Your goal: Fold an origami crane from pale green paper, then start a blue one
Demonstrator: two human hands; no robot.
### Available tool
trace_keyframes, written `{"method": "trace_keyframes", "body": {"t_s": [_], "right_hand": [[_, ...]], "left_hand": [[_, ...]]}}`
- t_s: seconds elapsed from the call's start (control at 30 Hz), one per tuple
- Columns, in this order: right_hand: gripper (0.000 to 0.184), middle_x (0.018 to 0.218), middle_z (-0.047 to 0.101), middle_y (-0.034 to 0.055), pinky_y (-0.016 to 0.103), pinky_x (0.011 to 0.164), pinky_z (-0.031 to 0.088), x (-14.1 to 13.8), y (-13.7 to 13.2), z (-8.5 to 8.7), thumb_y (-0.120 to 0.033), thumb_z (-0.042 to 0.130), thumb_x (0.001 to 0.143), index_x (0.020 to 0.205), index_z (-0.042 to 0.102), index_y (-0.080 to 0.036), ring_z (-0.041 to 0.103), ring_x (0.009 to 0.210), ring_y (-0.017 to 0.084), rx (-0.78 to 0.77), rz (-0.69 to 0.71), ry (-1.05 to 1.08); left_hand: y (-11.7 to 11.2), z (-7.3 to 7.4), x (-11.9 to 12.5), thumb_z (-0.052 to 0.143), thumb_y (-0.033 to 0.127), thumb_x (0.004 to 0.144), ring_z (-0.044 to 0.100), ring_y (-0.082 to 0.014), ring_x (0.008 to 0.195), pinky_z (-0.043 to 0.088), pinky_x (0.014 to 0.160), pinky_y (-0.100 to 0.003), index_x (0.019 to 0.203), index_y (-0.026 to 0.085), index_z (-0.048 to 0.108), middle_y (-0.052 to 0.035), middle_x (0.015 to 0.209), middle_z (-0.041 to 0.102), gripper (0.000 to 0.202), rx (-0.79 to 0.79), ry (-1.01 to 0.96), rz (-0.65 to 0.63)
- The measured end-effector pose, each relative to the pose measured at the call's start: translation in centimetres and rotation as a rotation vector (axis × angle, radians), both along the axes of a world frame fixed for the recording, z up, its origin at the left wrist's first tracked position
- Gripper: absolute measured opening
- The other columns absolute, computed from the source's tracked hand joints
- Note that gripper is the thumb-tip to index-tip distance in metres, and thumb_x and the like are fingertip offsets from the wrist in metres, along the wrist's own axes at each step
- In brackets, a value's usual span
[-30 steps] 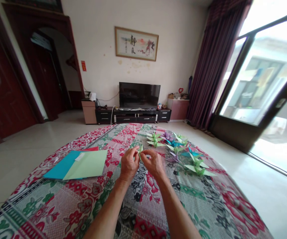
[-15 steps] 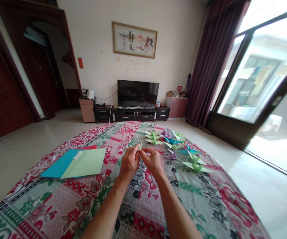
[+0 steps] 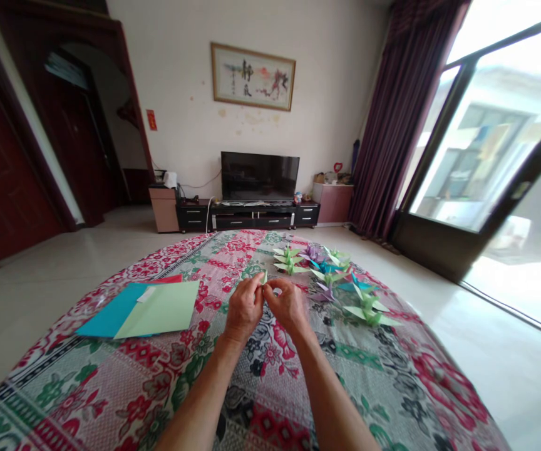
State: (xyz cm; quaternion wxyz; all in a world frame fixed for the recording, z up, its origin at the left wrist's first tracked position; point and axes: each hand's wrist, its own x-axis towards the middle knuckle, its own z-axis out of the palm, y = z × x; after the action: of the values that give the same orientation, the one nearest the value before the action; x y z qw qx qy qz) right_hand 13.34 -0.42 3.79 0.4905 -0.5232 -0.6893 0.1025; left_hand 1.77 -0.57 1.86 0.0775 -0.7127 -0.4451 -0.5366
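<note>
Between my two hands is a small folded piece of light green paper (image 3: pixel 265 276), mostly hidden by the fingers. My left hand (image 3: pixel 244 307) is closed on it from the left, thumb and fingers pressed together. From the right, my right hand (image 3: pixel 287 304) pinches its lower end with thumb and forefinger. Both hands meet just above the patterned tablecloth (image 3: pixel 270 369). Right of them stand several folded paper cranes: a green crane (image 3: pixel 370 311), a purple crane (image 3: pixel 325 292) and a blue crane (image 3: pixel 357 283) among them.
Flat on the table to the left lies a stack of coloured paper, a light green sheet (image 3: pixel 162 308) over a blue sheet (image 3: pixel 111 310), with a red sheet (image 3: pixel 173 279) behind and a small white slip (image 3: pixel 145 295) on top. A television (image 3: pixel 260 177) stands beyond the table.
Both hands stay in nearly the same place, still pinching the green paper. The cranes and the sheets have not moved.
</note>
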Motion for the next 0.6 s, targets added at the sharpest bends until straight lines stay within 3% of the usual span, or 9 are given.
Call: {"method": "trace_keyframes", "body": {"t_s": [0.6], "right_hand": [[0.019,0.07,0.068,0.0023,0.023,0.063,0.043,0.73,-0.01,0.24,-0.023,0.051,0.076,0.071,0.069,-0.019,0.061,0.064,0.015,0.065,0.036,-0.09]], "left_hand": [[0.03,0.35,-0.27,0.045,0.016,0.083,0.06,-0.0118,0.073,0.05,0.072,-0.024,0.11,0.018,0.056,-0.0034,0.081,0.064,0.029,-0.027,-0.081,-0.08]]}}
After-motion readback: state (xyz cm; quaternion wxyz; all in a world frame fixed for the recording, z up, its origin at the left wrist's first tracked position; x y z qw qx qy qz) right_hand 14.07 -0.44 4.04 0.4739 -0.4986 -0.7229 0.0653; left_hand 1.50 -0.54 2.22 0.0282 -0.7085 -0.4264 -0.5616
